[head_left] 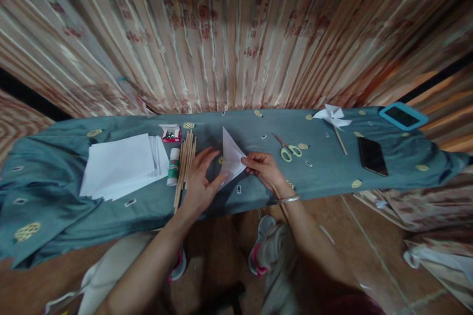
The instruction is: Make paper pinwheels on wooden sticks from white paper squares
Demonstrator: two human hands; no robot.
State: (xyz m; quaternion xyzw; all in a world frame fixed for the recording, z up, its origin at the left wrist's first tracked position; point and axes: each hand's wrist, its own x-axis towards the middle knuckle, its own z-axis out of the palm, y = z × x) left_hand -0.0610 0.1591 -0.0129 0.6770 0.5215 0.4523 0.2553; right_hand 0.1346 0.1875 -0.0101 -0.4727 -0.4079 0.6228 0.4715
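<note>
A sheet of white paper [232, 155], folded into a triangle, is held up over the cloth-covered table in front of me. My right hand [261, 166] pinches its right corner between thumb and fingers. At its left edge is my left hand [202, 179], fingers spread, the thumb at the lower part of the paper; whether the thumb presses on it I cannot tell. Just left of that hand lie several thin wooden sticks [186, 162] in a bundle. Scissors with pale green handles [287, 150] lie to the right of my right hand.
On the left are a stack of white paper [118, 165], a glue stick [173, 166] and an open small box of metal pins [171, 133]. To the right lie a paper pinwheel on a stick [333, 117], a black phone [372, 156] and a blue-framed tablet [403, 115]. A curtain hangs behind.
</note>
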